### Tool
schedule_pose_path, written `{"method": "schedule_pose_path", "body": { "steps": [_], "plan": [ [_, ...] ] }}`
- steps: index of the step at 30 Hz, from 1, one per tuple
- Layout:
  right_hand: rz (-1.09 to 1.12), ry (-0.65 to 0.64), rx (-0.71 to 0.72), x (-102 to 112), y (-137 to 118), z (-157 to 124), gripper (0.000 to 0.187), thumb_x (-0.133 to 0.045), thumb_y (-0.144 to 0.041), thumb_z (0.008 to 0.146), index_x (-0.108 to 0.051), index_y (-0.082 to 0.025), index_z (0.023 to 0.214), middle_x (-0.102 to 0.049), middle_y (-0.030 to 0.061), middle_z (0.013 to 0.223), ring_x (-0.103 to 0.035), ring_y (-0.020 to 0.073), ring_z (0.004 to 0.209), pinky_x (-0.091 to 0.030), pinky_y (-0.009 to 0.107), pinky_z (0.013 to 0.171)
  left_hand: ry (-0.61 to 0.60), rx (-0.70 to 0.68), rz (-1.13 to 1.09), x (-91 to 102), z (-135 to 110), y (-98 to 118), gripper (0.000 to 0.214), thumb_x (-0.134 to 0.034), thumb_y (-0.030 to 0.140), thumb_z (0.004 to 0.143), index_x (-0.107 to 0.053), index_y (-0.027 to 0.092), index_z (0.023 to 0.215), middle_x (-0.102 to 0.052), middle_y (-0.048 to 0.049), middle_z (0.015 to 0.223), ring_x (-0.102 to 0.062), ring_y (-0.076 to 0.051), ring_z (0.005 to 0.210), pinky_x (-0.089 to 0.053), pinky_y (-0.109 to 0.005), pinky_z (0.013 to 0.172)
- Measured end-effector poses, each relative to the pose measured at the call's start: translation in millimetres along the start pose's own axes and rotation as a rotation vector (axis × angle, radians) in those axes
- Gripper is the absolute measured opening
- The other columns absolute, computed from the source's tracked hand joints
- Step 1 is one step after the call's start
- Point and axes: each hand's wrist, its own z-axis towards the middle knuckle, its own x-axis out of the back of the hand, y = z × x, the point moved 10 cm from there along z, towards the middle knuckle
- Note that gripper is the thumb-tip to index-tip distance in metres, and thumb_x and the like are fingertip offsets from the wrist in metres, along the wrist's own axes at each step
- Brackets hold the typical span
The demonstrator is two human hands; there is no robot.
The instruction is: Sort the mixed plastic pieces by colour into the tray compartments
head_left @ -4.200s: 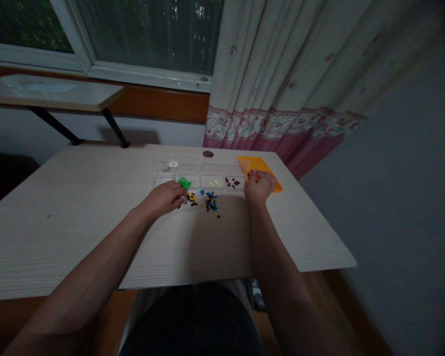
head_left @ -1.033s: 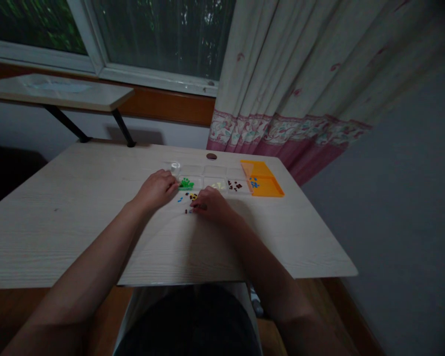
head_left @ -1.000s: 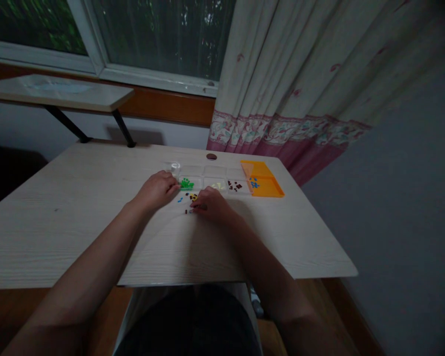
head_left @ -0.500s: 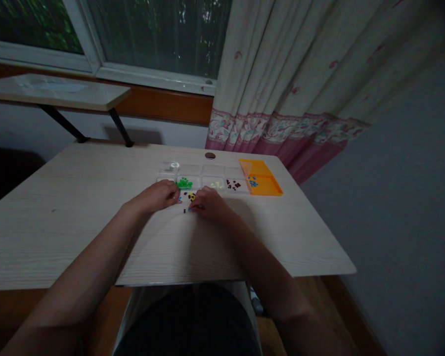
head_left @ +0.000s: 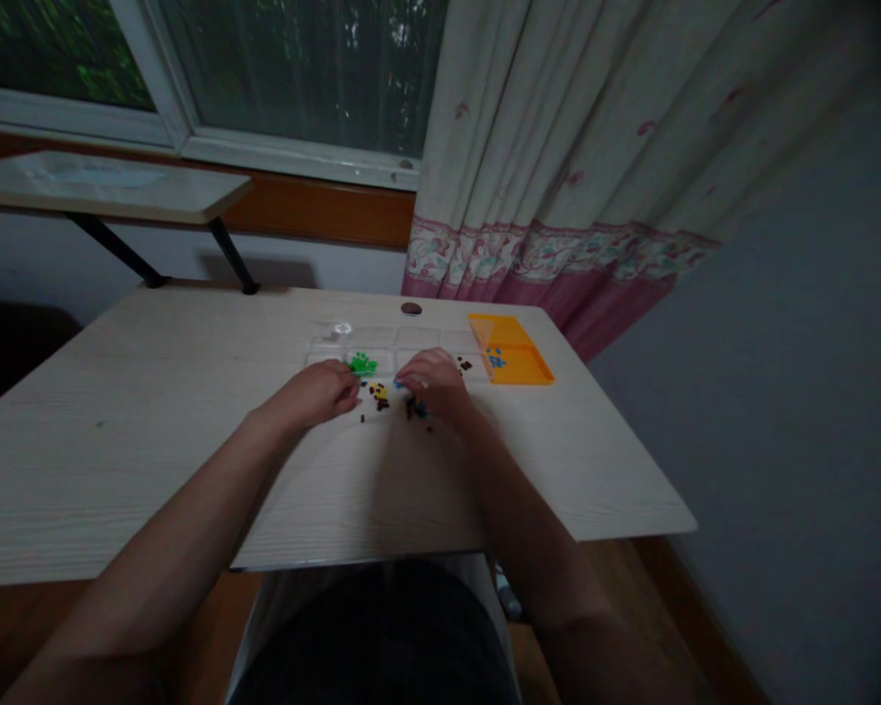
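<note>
My right hand (head_left: 435, 382) is raised slightly over the table, its fingertips pinched on a small blue piece (head_left: 397, 384). My left hand (head_left: 330, 390) rests with curled fingers at the left of a loose pile of dark brown pieces (head_left: 382, 402) and yellow pieces (head_left: 376, 390); whatever it holds is hidden. Behind the hands lies a clear compartment box (head_left: 418, 338). Green pieces (head_left: 363, 364) fill one front compartment, and brown pieces (head_left: 465, 364) show in another. Below my right hand lie more dark pieces (head_left: 414, 407).
An orange tray (head_left: 527, 364) with blue pieces (head_left: 495, 358) adjoins the box on the right. A dark round disc (head_left: 411, 308) lies behind the box. On the left, a raised shelf (head_left: 191, 201) stands on black legs. The curtain (head_left: 499, 245) hangs behind the table (head_left: 191, 470).
My right hand has moved right and away from me with the blue piece, off the pile. Dark pieces now show below it. My left hand has barely moved.
</note>
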Motion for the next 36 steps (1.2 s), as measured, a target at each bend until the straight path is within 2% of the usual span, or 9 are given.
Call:
{"method": "schedule_pose_path", "body": {
  "steps": [3, 6, 9, 12, 18, 22, 27, 32, 36],
  "plan": [
    [-0.171, 0.23, -0.283, 47, 56, -13, 0.015, -0.062, -0.029, 0.086, -0.076, -0.022, 0.088, -0.071, 0.0061, 0.094, -0.055, 0.0226, 0.098, -0.036, 0.037, 0.094, 0.013, -0.022, 0.02, 4.0, 0, 5, 0.02, -0.056, 0.031, 0.088, -0.064, 0.018, 0.076, -0.061, -0.0058, 0.077, -0.056, -0.019, 0.078, -0.041, -0.03, 0.072],
    [-0.303, 0.424, -0.586, 87, 106, -43, 0.024, -0.055, -0.031, 0.087, -0.076, -0.021, 0.09, -0.07, 0.0091, 0.097, -0.053, 0.0241, 0.097, -0.037, 0.038, 0.089, 0.032, -0.029, 0.023, 6.8, 0, 7, 0.02, -0.055, 0.031, 0.088, -0.064, 0.017, 0.076, -0.061, -0.0056, 0.078, -0.056, -0.019, 0.078, -0.041, -0.03, 0.072],
    [-0.398, 0.512, -0.853, 104, 141, -73, 0.028, -0.053, -0.034, 0.086, -0.076, -0.018, 0.085, -0.068, 0.0108, 0.09, -0.052, 0.0235, 0.087, -0.039, 0.037, 0.081, 0.044, -0.025, 0.007, 6.3, 0, 7, 0.02, -0.056, 0.03, 0.087, -0.064, 0.017, 0.075, -0.061, -0.0054, 0.076, -0.055, -0.019, 0.077, -0.04, -0.029, 0.071],
    [-0.434, 0.51, -0.981, 105, 156, -88, 0.026, -0.056, -0.031, 0.084, -0.076, -0.017, 0.075, -0.066, 0.0112, 0.08, -0.05, 0.0235, 0.082, -0.038, 0.037, 0.077, 0.06, -0.025, -0.01, 5.0, 1, 6, 0.02, -0.056, 0.03, 0.087, -0.065, 0.017, 0.074, -0.061, -0.0054, 0.076, -0.055, -0.018, 0.075, -0.04, -0.029, 0.07],
    [-0.462, 0.496, -1.016, 102, 156, -93, 0.018, -0.065, -0.027, 0.079, -0.077, -0.015, 0.082, -0.066, 0.0154, 0.089, -0.048, 0.0268, 0.092, -0.035, 0.037, 0.077, 0.09, -0.026, -0.052, 4.7, 1, 1, 0.023, -0.054, 0.032, 0.087, -0.065, 0.018, 0.073, -0.06, -0.0051, 0.073, -0.054, -0.018, 0.073, -0.039, -0.029, 0.068],
    [-0.47, 0.52, -0.99, 103, 152, -94, 0.022, -0.059, -0.026, 0.082, -0.077, -0.013, 0.087, -0.066, 0.0172, 0.097, -0.047, 0.028, 0.097, -0.034, 0.038, 0.079, 0.094, -0.013, -0.036, 5.9, 1, -2, 0.024, -0.053, 0.031, 0.087, -0.064, 0.018, 0.072, -0.06, -0.0054, 0.073, -0.054, -0.018, 0.074, -0.039, -0.03, 0.068],
    [-0.466, 0.633, -0.903, 114, 135, -92, 0.03, -0.048, -0.028, 0.089, -0.075, -0.015, 0.094, -0.064, 0.0168, 0.104, -0.046, 0.0289, 0.102, -0.033, 0.041, 0.083, 0.128, 0.014, -0.073, 12.4, 0, -1, 0.022, -0.053, 0.031, 0.088, -0.063, 0.017, 0.074, -0.061, -0.0056, 0.075, -0.055, -0.018, 0.075, -0.04, -0.03, 0.07],
    [-0.405, 0.718, -0.735, 119, 107, -76, 0.034, -0.043, -0.032, 0.094, -0.073, -0.018, 0.1, -0.066, 0.0122, 0.106, -0.047, 0.0282, 0.108, -0.032, 0.044, 0.093, 0.214, 0.023, -0.125, 20.6, 0, 1, 0.019, -0.054, 0.029, 0.087, -0.062, 0.018, 0.073, -0.06, -0.0048, 0.074, -0.054, -0.017, 0.075, -0.04, -0.03, 0.071],
    [-0.314, 0.637, -0.493, 91, 71, -46, 0.03, -0.047, -0.032, 0.093, -0.074, -0.02, 0.097, -0.068, 0.0088, 0.1, -0.052, 0.0242, 0.102, -0.034, 0.04, 0.094, 0.284, 0.045, -0.23, 27.2, 0, 3, 0.018, -0.053, 0.027, 0.089, -0.061, 0.017, 0.076, -0.06, -0.0041, 0.076, -0.054, -0.015, 0.075, -0.04, -0.027, 0.069]
  ]
}}
